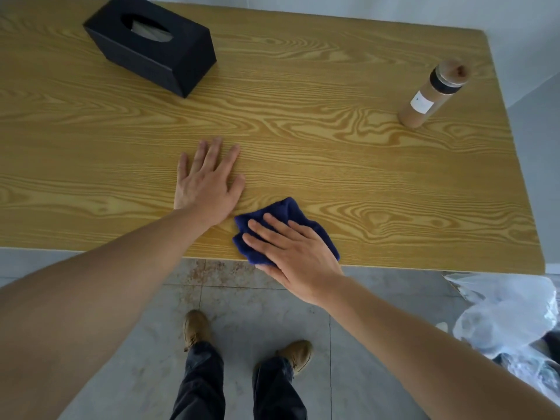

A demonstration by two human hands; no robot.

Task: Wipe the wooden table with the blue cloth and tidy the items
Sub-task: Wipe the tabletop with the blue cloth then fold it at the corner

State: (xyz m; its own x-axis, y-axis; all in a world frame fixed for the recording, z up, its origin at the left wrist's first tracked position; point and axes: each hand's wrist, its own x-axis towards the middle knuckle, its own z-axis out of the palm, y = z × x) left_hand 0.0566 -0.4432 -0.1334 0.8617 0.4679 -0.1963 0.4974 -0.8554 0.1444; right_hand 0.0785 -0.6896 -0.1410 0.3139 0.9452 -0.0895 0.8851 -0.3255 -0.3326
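A crumpled blue cloth lies on the wooden table close to its near edge. My right hand presses flat on top of the cloth, fingers spread, covering most of it. Just left of the cloth, my left hand rests palm down on the bare wood with fingers apart and nothing in it. A black tissue box stands at the far left of the table. At the far right stands a brown bottle with a dark band, a white label and a round brown cap.
Grey tiled floor with a rusty stain lies under the table's near edge. My two feet in tan shoes stand below. Clear plastic bags sit on the floor at the right. A pale wall runs behind the table.
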